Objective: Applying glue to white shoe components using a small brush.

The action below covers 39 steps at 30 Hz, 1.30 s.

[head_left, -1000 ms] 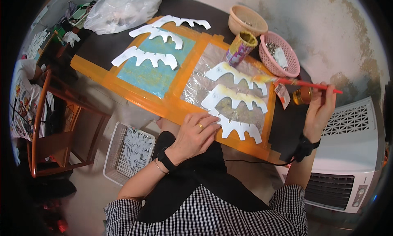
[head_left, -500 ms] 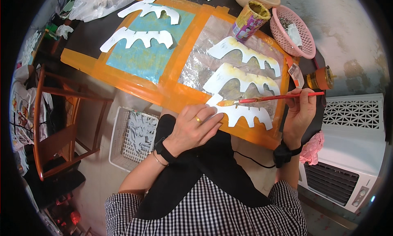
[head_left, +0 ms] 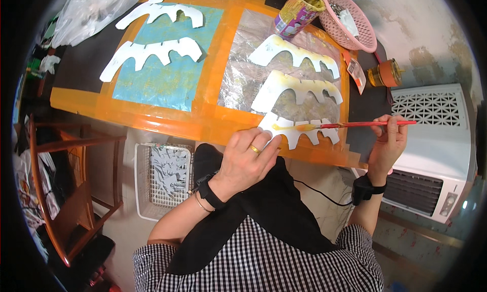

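My left hand (head_left: 248, 155) grips the left end of a white scalloped piece (head_left: 291, 139) at the board's near edge, fingers bent over it. In my right hand (head_left: 389, 142) is a red-handled paintbrush (head_left: 360, 123), pinched near the handle's end. Its yellowish bristles lie along the piece's upper edge, pointing left. Beyond it, a second scalloped piece (head_left: 271, 92) and a third scalloped piece (head_left: 266, 48) rest on the clear plastic, with yellow along their upper edges. What my left thumb presses on is partly hidden.
Orange tape (head_left: 203, 119) borders the board. More white cutouts (head_left: 127, 51) lie over a blue sheet (head_left: 157, 84). Behind stand a smeared can (head_left: 299, 15), a pink basket (head_left: 368, 31) and an orange-lidded jar (head_left: 389, 73). A white basket (head_left: 145, 185) and wooden chair (head_left: 36, 190) are on the floor.
The brush has moved a little right along the near piece, my right hand with it. My left hand keeps its grip on the piece. The whole view has shifted slightly.
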### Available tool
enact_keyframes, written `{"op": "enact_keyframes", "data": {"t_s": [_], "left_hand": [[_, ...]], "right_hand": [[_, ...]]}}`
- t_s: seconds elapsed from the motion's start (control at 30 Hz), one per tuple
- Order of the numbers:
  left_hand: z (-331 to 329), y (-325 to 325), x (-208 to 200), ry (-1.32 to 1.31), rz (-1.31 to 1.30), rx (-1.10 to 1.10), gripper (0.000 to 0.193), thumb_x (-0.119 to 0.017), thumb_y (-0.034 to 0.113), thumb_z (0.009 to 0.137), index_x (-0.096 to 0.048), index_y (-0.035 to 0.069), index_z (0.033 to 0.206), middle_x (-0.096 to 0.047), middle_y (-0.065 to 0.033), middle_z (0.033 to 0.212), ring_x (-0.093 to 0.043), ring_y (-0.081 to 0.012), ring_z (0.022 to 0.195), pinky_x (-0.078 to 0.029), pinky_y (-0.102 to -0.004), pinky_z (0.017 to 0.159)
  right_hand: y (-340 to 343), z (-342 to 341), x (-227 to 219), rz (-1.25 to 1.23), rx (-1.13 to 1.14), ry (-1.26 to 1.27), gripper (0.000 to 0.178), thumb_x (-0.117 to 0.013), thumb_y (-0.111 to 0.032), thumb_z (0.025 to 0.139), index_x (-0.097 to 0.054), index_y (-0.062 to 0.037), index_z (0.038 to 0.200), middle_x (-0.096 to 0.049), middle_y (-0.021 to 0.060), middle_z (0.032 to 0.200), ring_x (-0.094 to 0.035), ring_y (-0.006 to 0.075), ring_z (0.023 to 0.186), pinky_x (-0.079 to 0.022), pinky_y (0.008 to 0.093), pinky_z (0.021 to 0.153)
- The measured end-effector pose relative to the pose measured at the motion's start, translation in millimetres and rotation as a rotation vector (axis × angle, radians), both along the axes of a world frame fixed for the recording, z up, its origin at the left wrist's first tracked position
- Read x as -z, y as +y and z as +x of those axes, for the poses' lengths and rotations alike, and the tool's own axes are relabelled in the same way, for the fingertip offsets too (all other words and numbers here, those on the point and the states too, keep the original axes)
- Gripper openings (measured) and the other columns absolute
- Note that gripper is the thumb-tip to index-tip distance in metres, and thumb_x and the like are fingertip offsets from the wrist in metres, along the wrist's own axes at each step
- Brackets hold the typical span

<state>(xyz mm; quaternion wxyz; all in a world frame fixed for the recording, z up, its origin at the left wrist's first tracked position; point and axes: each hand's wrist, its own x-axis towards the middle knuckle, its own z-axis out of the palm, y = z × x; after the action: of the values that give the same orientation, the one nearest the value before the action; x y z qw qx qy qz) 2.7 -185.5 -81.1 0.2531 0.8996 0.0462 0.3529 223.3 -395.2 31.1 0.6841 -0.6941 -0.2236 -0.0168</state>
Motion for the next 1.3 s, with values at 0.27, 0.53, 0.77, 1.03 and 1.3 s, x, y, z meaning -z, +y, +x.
{"op": "enact_keyframes", "data": {"t_s": [0.27,0.53,0.77,1.03,1.3], "left_hand": [[0,5,-6,0.056,0.007,0.104,0.04,-0.076,0.011,0.078,-0.069,0.007,0.116,-0.059,-0.0055,0.105,-0.057,-0.0248,0.102,-0.046,-0.0373,0.085],[-1,8,-8,0.062,0.042,0.144,0.038,-0.075,0.011,0.079,-0.068,0.006,0.116,-0.06,-0.0066,0.107,-0.057,-0.0268,0.104,-0.046,-0.0392,0.087],[-2,7,-7,0.062,0.055,0.138,0.038,-0.076,0.011,0.078,-0.067,0.007,0.114,-0.06,-0.0069,0.108,-0.057,-0.0268,0.104,-0.046,-0.0389,0.088],[-2,5,-7,0.098,0.096,0.113,0.048,-0.077,0.016,0.077,-0.066,0.012,0.123,-0.057,-0.0064,0.111,-0.055,-0.0273,0.103,-0.044,-0.0394,0.087],[-2,3,-4,0.177,0.229,0.077,0.055,-0.078,0.021,0.076,-0.067,0.023,0.129,-0.054,-0.0059,0.117,-0.053,-0.0259,0.105,-0.042,-0.0392,0.089]], "right_hand": [[12,-43,15,0.159,0.064,0.03,0.013,-0.057,-0.015,0.102,-0.055,-0.0025,0.105,-0.064,0.0122,0.095,-0.066,0.0203,0.083,-0.06,0.0314,0.073],[6,-59,32,0.171,0.15,0.03,0.012,-0.058,-0.014,0.101,-0.056,-0.0024,0.103,-0.065,0.0112,0.094,-0.067,0.0181,0.084,-0.06,0.0295,0.073],[-16,-59,32,0.172,0.213,-0.033,0.012,-0.058,-0.014,0.101,-0.057,-0.002,0.102,-0.066,0.012,0.095,-0.067,0.0188,0.084,-0.06,0.0298,0.074],[-40,-58,34,0.188,0.077,0.019,0.009,-0.056,-0.008,0.101,-0.056,-0.0018,0.107,-0.066,0.0141,0.1,-0.068,0.026,0.094,-0.061,0.0358,0.081],[-79,-29,56,0.199,-0.011,0.02,0.007,-0.056,-0.006,0.1,-0.054,-0.0038,0.106,-0.065,0.0142,0.102,-0.068,0.0286,0.098,-0.06,0.0385,0.084]]}}
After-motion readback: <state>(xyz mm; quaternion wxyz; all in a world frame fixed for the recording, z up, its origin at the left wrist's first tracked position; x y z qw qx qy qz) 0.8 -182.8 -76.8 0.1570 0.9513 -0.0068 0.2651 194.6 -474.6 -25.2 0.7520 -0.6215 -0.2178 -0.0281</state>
